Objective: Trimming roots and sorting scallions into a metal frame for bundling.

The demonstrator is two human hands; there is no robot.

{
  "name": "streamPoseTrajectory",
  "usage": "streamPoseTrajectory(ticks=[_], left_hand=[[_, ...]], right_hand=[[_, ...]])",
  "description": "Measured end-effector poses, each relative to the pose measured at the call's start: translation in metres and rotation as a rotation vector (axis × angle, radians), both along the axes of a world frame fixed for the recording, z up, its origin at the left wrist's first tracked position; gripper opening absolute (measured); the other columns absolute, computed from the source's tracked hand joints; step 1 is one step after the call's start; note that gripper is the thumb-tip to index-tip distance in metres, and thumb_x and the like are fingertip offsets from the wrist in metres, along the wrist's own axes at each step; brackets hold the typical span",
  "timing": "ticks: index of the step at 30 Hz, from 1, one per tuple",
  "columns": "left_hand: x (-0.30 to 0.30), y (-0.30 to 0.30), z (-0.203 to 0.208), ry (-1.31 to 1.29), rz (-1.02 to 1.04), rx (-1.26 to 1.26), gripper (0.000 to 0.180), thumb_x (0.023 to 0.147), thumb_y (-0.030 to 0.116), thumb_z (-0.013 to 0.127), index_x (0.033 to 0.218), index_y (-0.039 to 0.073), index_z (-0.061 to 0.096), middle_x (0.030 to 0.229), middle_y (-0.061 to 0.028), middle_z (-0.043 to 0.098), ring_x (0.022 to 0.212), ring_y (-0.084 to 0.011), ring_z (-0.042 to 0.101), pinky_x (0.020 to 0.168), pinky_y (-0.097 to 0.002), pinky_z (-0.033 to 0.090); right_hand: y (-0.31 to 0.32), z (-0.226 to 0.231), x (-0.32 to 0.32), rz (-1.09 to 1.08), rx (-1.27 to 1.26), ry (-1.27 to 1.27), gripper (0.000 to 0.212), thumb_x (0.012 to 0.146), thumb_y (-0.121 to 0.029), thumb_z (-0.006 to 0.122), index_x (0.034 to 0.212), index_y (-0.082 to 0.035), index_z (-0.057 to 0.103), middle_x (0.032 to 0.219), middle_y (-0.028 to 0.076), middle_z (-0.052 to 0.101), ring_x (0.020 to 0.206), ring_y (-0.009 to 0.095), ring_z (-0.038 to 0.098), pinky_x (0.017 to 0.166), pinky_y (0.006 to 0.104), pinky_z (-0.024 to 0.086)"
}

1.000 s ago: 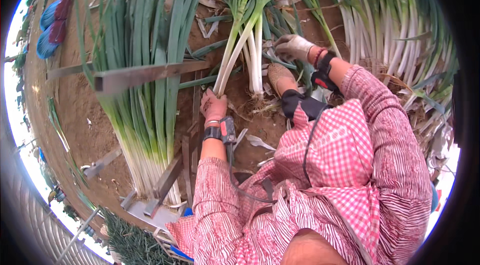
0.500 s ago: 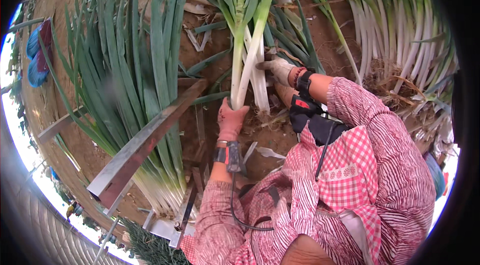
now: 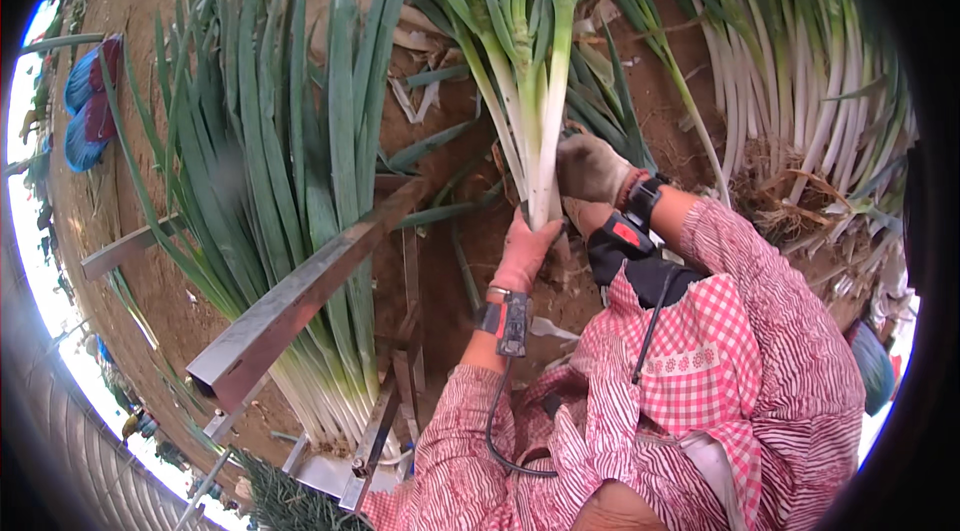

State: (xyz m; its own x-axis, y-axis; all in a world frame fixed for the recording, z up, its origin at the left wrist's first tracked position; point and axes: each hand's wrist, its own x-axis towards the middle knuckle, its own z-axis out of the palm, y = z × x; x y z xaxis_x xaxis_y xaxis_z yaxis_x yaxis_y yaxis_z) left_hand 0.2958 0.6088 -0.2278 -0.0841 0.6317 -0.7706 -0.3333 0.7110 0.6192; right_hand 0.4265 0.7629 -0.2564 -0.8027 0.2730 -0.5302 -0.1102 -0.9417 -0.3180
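You seem to be gathering long green onions (image 3: 548, 146) right of the metal frame (image 3: 312, 293), your left hand (image 3: 527, 251) grasping their white lower stalks, your right hand (image 3: 594, 171) beside them, its grip too hidden to tell, and the next move calls for keeping stalks aligned.

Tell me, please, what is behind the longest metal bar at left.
Long green leaves pass behind the metal bar, visible above and below; the stretch directly behind it is covered.

Pink-gloved left hand (image 3: 527, 253) wrapped round green-and-white leek stalks (image 3: 548, 143).
Cream-gloved right hand (image 3: 592, 169) just beside them; angular grey metal frame (image 3: 310, 295) at left.
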Motion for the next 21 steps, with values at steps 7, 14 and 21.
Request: streamPoseTrajectory(ticks=[7, 14, 21], left_hand=[[0.037, 0.011, 0.045, 0.315, -0.247, 0.077, 0.095, 0.085, 0.038, 0.074, 0.151, -0.005, 0.020, 0.136, -0.0233, 0.052, 0.120, -0.0294, 0.055, 0.103, -0.0382, 0.044], [0.006, 0.011, 0.054, -0.705, 0.265, 0.058, 0.057, 0.104, 0.049, 0.045, 0.129, -0.001, 0.054, 0.103, -0.0088, 0.066, 0.087, -0.0212, 0.066, 0.082, -0.0337, 0.054], [0.020, -0.003, 0.061, -0.373, 0.259, 0.133, 0.048, 0.107, 0.041, 0.041, 0.125, 0.000, 0.056, 0.105, -0.0090, 0.067, 0.090, -0.0173, 0.065, 0.081, -0.0306, 0.053]], right_hand=[[0.021, 0.048, -0.017, 0.072, -0.038, -0.427, 0.034, 0.087, -0.018, 0.073, 0.115, 0.001, 0.065, 0.099, 0.012, 0.070, 0.093, 0.022, 0.068, 0.083, 0.0351, 0.055], [0.026, 0.090, -0.021, 0.043, -0.072, -0.263, 0.045, 0.082, -0.028, 0.074, 0.114, 0.002, 0.063, 0.101, 0.016, 0.071, 0.090, 0.026, 0.069, 0.088, 0.0397, 0.055], [0.028, 0.102, -0.020, 0.000, -0.155, -0.089, 0.046, 0.082, -0.023, 0.072, 0.117, 0.003, 0.062, 0.105, 0.017, 0.071, 0.093, 0.028, 0.069, 0.093, 0.0417, 0.054]])
